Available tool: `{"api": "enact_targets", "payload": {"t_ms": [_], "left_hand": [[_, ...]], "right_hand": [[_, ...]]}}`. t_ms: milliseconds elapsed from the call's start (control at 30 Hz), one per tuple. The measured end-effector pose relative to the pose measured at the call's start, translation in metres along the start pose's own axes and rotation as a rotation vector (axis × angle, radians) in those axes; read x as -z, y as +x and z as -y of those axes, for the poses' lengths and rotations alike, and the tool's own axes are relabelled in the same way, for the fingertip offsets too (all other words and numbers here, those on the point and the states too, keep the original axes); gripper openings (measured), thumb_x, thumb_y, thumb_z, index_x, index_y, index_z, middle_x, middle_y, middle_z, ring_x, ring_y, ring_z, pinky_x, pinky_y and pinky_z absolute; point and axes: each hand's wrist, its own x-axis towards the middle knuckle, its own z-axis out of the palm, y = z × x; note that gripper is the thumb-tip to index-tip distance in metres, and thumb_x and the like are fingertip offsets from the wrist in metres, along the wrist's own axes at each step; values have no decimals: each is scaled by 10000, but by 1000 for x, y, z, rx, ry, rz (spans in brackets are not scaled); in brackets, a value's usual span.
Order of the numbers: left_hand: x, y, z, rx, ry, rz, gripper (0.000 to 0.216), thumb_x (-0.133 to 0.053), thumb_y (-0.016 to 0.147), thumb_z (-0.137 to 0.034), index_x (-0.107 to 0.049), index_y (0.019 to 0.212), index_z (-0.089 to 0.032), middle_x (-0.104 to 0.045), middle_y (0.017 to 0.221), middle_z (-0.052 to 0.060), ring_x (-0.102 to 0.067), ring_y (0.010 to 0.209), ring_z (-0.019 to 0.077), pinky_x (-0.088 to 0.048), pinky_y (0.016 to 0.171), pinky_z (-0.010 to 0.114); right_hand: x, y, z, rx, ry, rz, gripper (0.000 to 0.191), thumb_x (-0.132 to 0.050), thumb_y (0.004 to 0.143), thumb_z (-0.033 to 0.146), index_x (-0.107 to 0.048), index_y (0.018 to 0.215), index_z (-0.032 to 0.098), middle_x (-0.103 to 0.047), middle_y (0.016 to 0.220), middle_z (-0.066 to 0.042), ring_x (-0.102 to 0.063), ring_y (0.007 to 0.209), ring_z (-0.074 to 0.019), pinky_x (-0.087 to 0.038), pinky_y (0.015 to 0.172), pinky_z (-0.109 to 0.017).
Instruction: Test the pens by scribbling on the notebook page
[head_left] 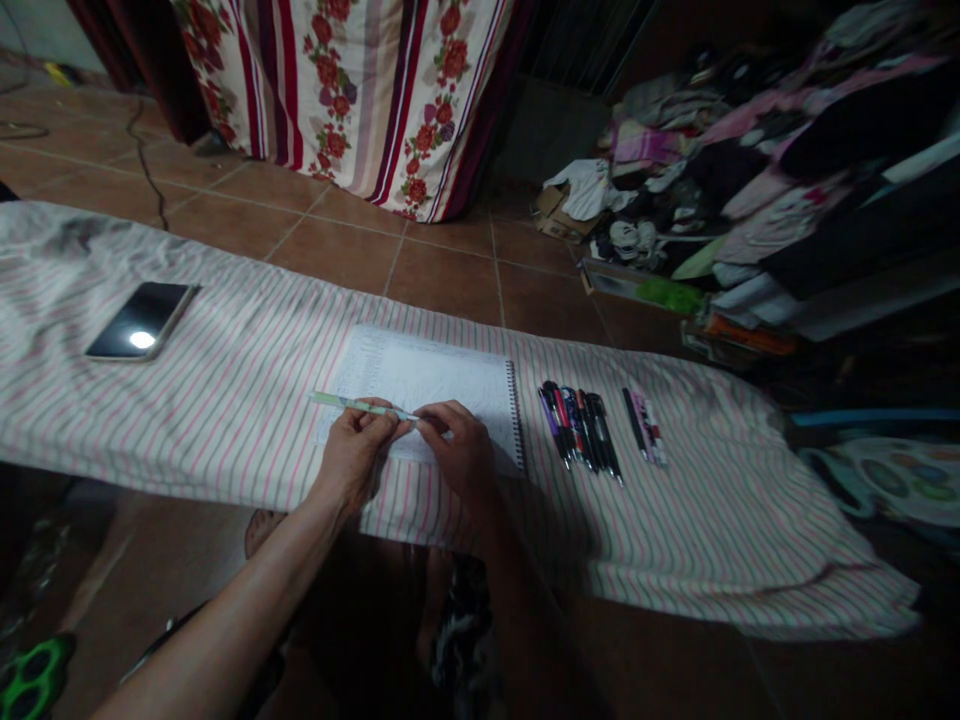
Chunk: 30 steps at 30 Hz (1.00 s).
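Observation:
A slim light-green pen lies level across both hands, above a spiral notebook with writing on its page. My left hand pinches the pen along its barrel. At the pen's right end, the fingertips of my right hand close on its whitish tip. Exactly what the right fingertips grip there is too small to make out. To the right of the notebook lies a row of several pens, dark, purple and red. Beyond it is a smaller group of pens, black, pink and white.
A phone rests on the striped cloth at the left. Past the far edge are a tiled floor and a floral curtain. Piled clothes and a cardboard box stand at the right.

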Motion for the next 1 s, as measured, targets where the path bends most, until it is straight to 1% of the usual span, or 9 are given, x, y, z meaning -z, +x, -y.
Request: {"api": "enact_targets", "payload": {"t_ms": [233,367,500,633,800,900,1000], "left_hand": [[-1,-1,-1,3,3,-7,310,-786,529,-178,-567,745,-140,-596,626,-37,-620,654,98,-525,749,262],[0,0,-1,7,6,-10,308,-782,534,-173,-565,750,-139,-587,610,-46,-626,635,96,-527,738,248],[3,3,-4,-2,31,-32,317,-781,545,-187,-561,768,-137,-590,612,-39,-641,627,105,-527,715,230],[5,4,-11,-19,47,-58,285,-758,572,-163,-561,776,-135,-588,595,-37,-659,629,123,-530,715,226],[6,4,-19,11,52,-84,247,-728,581,-112,-559,760,-131,-600,592,-29,-662,602,119,-529,680,201],[8,5,-20,5,86,-105,224,-710,597,-101,-561,762,-126,-604,578,-25,-655,583,112,-526,656,189],[11,8,-22,-12,106,-120,215,-699,608,-106,-563,773,-123,-612,576,-17,-656,591,119,-528,658,204]], "right_hand": [[-1,0,4,18,4,-2,95,-560,792,170,-651,820,174,-641,781,-35,-589,715,-147,-464,696,-259],[-1,-1,2,28,-21,9,108,-548,806,183,-651,836,178,-640,780,-34,-582,716,-151,-465,704,-272],[3,-1,-1,37,-59,38,163,-521,821,169,-659,908,179,-650,828,-44,-588,785,-164,-461,756,-292],[10,-1,-3,21,-77,54,193,-507,830,151,-677,916,183,-654,854,-53,-592,840,-168,-457,793,-296],[16,-2,-8,-6,-104,19,192,-507,830,151,-682,894,196,-645,846,-44,-595,830,-164,-459,780,-286],[19,-2,-15,-3,-106,4,183,-512,828,152,-683,886,185,-644,847,-52,-594,834,-170,-458,787,-290],[23,-3,-22,-13,-102,-18,175,-513,830,169,-682,875,184,-644,843,-55,-595,838,-175,-459,795,-298]]}}
